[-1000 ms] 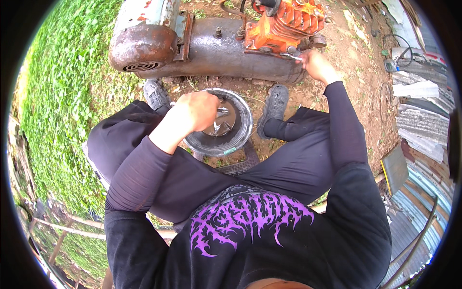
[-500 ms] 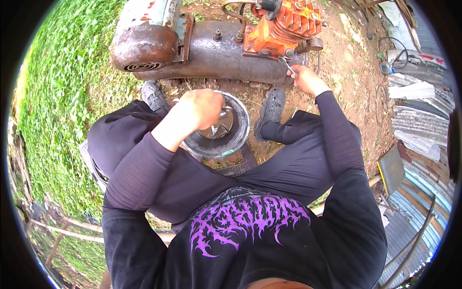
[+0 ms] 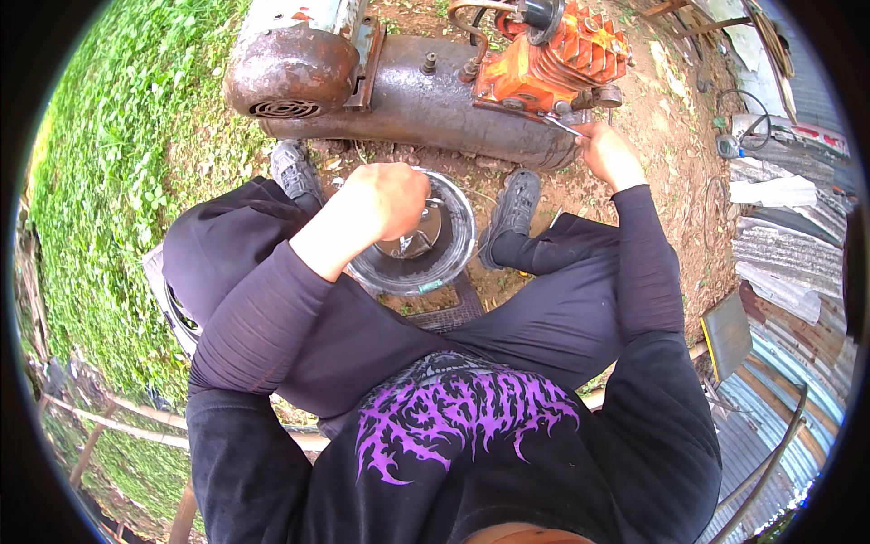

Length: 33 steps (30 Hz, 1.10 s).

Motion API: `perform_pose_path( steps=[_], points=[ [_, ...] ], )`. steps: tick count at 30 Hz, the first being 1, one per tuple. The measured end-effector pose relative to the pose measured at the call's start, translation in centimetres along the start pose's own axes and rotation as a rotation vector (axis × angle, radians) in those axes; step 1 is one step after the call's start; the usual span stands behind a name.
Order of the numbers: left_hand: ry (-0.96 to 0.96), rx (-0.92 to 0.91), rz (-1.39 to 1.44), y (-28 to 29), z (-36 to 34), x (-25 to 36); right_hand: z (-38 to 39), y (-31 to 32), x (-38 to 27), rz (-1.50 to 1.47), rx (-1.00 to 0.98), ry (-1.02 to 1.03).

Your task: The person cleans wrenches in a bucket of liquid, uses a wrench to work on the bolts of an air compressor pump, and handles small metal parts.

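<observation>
My right hand (image 3: 612, 154) grips the end of a slim metal wrench (image 3: 562, 125). The wrench's far end meets the lower front edge of the orange compressor pump (image 3: 526, 77), which is bolted on a dark, stained air tank (image 3: 408, 104). Between my feet stands a round tub (image 3: 459, 258) with dark contents and metal parts (image 3: 419, 238) inside. Over its left side my left hand (image 3: 385, 201) is closed, knuckles up. Its fingers are turned away, so what it holds, if anything, is hidden.
A rusty electric motor (image 3: 294, 72) sits on the tank's left end. My shoes (image 3: 515, 213) flank the tub, and a dark grate (image 3: 453, 313) lies below it. Grass (image 3: 118, 199) spreads at the left. Corrugated sheets (image 3: 779, 245) and a cable (image 3: 761, 118) are at the right.
The wrench handle has swung to the right and lies flatter, my right hand moving with it. The whole view has shifted slightly. My left hand stays closed over the tub.
</observation>
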<state>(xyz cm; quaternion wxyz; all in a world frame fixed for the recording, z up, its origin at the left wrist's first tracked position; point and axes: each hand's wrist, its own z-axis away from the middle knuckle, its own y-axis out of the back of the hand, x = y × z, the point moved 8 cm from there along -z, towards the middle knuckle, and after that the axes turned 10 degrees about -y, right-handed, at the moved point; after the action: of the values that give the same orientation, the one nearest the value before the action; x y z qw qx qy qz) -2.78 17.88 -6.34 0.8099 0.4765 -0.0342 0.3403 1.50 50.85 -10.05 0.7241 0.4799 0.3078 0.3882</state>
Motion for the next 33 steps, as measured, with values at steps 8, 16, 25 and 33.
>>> perform_pose_path(
  steps=[8,16,25,33],
  points=[
    [0.019,-0.049,-0.003,-0.8,-0.2,-0.3,1.4,3.4,-3.3,0.143,0.335,0.147],
    [0.010,-0.048,0.025,-0.7,-0.2,0.1,0.2,3.9,-2.9,0.115,0.349,0.188],
    [0.004,-0.057,0.010,-1.2,-0.5,0.3,-0.8,4.0,-3.1,0.154,0.247,0.187],
    [-0.012,-0.048,0.042,-1.1,0.1,0.7,-2.4,-4.4,1.5,-0.273,0.149,0.089]
  ],
)
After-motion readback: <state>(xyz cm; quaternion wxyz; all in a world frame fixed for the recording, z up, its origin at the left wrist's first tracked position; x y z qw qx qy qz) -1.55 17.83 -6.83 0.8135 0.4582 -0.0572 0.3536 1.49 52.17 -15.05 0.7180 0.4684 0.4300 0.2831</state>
